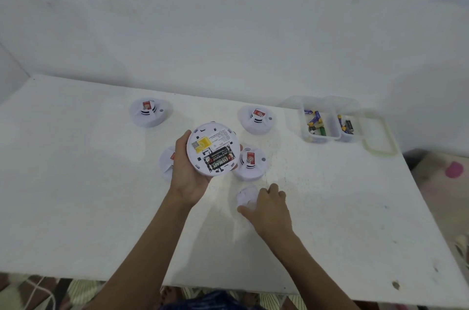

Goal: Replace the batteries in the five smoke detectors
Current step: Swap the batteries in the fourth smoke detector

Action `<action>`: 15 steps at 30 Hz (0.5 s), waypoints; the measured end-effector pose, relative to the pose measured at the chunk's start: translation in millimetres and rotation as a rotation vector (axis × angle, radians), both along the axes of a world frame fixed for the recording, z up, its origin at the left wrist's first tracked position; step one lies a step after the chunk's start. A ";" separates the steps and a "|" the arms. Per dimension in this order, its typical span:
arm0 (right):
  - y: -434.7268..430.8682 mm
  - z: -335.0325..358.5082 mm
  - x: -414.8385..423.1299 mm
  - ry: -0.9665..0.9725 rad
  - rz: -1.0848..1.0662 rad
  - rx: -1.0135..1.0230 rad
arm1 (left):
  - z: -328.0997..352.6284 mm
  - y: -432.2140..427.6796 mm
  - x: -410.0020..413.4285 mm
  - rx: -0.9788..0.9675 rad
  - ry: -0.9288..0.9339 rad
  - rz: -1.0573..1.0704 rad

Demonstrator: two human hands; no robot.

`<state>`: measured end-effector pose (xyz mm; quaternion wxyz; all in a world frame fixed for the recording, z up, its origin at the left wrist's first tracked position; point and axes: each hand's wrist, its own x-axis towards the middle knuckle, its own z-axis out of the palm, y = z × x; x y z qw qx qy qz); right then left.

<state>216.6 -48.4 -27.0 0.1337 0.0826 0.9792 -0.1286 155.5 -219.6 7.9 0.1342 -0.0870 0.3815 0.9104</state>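
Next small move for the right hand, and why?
Probably release the back cover and bring the right hand to the black batteries in the detector the left hand holds: compartment open, cells seated, whether old or new unclear.

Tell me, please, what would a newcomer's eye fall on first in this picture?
The upturned smoke detector held in the left hand, mid-table, with two black batteries showing in its open back. Just nearer, the right hand grips a white round cover on the table. At the far right stands a clear container of loose batteries.
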 end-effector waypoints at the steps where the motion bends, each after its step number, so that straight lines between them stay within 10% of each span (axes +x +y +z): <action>1: -1.0 -0.5 -0.3 0.001 -0.006 -0.004 | -0.7 -0.5 0.0 0.006 0.005 -0.004; 15: 11.5 28.1 -10.7 -0.014 -0.090 -0.496 | 5.3 -5.7 2.4 0.099 0.008 -0.006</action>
